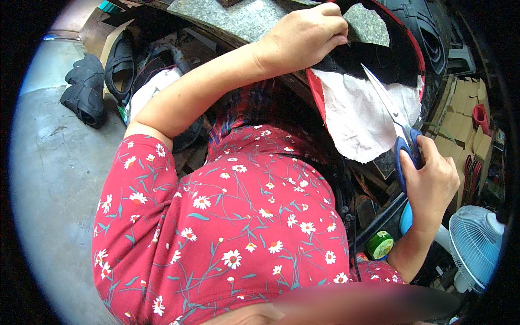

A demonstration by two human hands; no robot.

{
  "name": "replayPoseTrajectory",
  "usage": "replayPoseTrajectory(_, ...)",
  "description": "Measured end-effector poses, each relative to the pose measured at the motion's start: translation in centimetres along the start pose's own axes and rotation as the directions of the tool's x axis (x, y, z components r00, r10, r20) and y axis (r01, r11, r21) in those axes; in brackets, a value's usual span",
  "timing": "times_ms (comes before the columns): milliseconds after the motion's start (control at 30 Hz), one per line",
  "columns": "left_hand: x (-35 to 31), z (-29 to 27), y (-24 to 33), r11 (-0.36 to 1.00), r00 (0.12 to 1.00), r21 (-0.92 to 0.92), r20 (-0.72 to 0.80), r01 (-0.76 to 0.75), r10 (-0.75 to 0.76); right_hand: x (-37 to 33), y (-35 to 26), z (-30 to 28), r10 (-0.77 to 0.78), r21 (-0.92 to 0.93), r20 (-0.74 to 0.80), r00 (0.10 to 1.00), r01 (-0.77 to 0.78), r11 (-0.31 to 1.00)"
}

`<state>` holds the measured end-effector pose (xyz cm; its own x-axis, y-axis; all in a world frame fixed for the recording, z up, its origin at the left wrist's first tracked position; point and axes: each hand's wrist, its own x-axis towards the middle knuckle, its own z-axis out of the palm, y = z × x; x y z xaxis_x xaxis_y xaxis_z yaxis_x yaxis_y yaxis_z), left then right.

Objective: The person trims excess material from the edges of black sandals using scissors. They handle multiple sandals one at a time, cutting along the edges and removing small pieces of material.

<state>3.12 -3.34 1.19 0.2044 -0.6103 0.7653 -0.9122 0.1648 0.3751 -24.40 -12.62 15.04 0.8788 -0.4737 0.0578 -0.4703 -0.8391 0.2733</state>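
Note:
A black piece with red edging [420, 46] and a white cloth lining [352, 111] lies at the upper right, partly over a grey stone-like top. My left hand [311, 38] is over its left side, with thumb and fingers pinched together; what they hold, if anything, is too small to make out. In my right hand [433, 176] is a pair of scissors [394, 111] with blue handles, thumb and fingers round the loops. The blades look closed together. They point up and left across the white lining, the tip over the black part, below my left hand.
Black strapped shoes [86, 89] stand on the grey floor at the left. At the right are a blue fan [476, 244], stacked tan cardboard pieces [457, 127] and a red roll [480, 116]. A round green container [380, 245] sits by my right forearm. Black shoes [425, 27] lie at the far right.

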Motion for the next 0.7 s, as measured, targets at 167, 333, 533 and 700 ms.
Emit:
replayPoseTrajectory(167,2.3,-1.9,-0.2,0.962,0.958,-0.023,0.085,-0.273,0.274,1.8,1.9,1.3,0.029,-0.097,0.019,0.999,-0.027,0.995)
replayPoseTrajectory(333,2.7,-2.7,-1.1,0.940,0.905,0.037,0.285,-0.339,0.315,2.7,1.9,1.7,0.040,-0.150,-0.010,0.999,-0.041,0.988)
replayPoseTrajectory(533,-0.4,-1.1,-0.2,0.903,0.931,0.238,0.164,-0.358,0.326,1.3,-2.0,-0.3,-0.053,0.046,-0.027,0.998,0.054,0.997)
replayPoseTrajectory(700,-1.2,-0.3,0.4,0.938,0.978,0.316,0.193,-0.142,0.083,2.6,-2.0,1.5,0.017,0.009,0.033,0.999,-0.017,1.000)
